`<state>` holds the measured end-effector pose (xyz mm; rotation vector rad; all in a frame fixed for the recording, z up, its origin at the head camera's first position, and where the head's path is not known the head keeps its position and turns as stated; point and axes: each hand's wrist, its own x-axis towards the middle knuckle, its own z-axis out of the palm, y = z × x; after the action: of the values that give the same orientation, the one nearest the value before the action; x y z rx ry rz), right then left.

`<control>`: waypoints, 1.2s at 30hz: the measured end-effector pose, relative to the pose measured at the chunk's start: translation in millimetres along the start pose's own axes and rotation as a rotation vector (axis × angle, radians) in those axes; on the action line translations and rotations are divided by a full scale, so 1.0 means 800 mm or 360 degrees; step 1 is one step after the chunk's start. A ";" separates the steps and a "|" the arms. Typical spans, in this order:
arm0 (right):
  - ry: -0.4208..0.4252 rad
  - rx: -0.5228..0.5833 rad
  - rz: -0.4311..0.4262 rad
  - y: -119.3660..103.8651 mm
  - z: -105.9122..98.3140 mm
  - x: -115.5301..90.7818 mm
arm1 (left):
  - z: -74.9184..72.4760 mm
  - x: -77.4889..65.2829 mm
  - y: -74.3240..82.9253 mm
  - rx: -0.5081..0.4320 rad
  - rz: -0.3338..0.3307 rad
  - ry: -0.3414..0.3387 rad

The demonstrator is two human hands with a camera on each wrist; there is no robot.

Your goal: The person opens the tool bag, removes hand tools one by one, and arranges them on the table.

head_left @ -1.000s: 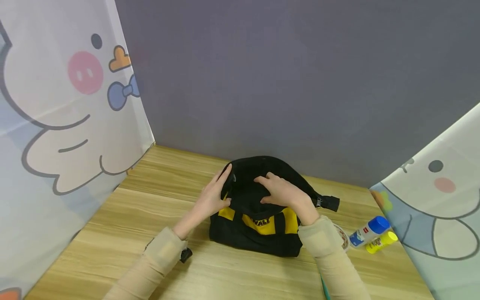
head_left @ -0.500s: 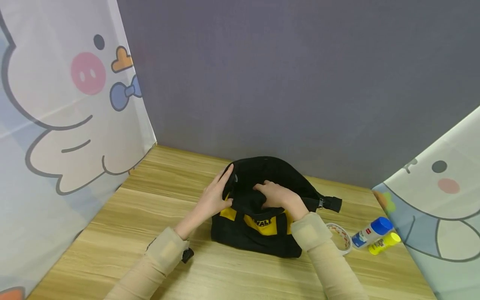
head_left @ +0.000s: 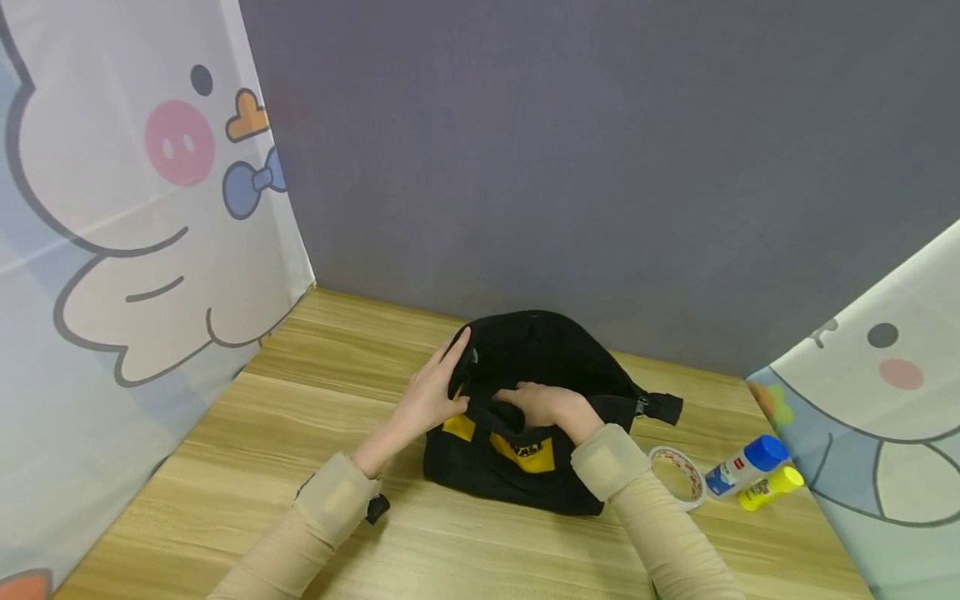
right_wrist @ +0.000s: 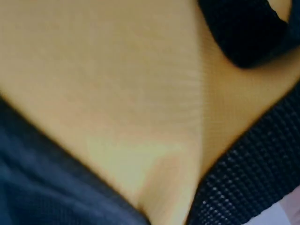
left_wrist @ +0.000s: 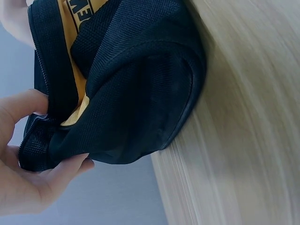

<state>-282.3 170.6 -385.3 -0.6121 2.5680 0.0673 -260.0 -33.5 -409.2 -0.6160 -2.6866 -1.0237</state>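
Note:
A black and yellow fabric tool bag [head_left: 491,483] stands on the table with its zippered mouth spread wide. My left hand [head_left: 431,398] grips the left end of that mouth; in the left wrist view, the thumb and fingers of the left hand [left_wrist: 23,190] pinch the zippered edge. My right hand [head_left: 551,406] reaches down into the mouth over the front rim, its lower fingers hidden by the bag. Whether it holds anything inside cannot be seen. Up close, the right wrist view shows only the bag's yellow panel [right_wrist: 103,93] and a black strap [right_wrist: 253,178].
Right of the bag, a tape roll [head_left: 697,483] lies near the right sleeve. Beside it lie a blue-capped white glue bottle [head_left: 738,470] and a yellow glue stick [head_left: 769,488]. A grey wall [head_left: 562,167] rises behind the table [head_left: 337,350].
My right hand has moved down and left, deeper into the bag's mouth, and its fingers are now partly hidden. The tape roll has come out from behind the right sleeve. My left hand keeps its grip.

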 end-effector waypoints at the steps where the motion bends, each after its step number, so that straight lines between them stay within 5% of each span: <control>1: -0.0017 -0.0002 -0.0020 -0.001 0.002 0.001 | 0.000 0.000 0.000 -0.0001 -0.0006 -0.0006; 7: -0.0072 -0.0030 -0.0139 -0.004 0.009 0.006 | 0.001 0.000 0.004 -0.0008 -0.0027 -0.0023; 13: -0.0093 -0.0082 -0.0086 -0.008 0.014 0.009 | 0.003 0.001 0.005 -0.0017 -0.0004 -0.0019; 23: -0.0083 -0.0002 0.0393 -0.015 0.019 0.012 | 0.001 0.000 0.004 -0.0025 -0.0010 -0.0009; 36: 0.0015 0.0191 0.0837 -0.014 0.018 0.011 | 0.000 0.001 0.004 -0.0038 -0.0012 -0.0018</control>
<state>-277.4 158.9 -401.7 0.1170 2.6500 0.0858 -258.9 -30.9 -406.9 -0.6183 -2.6920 -1.0593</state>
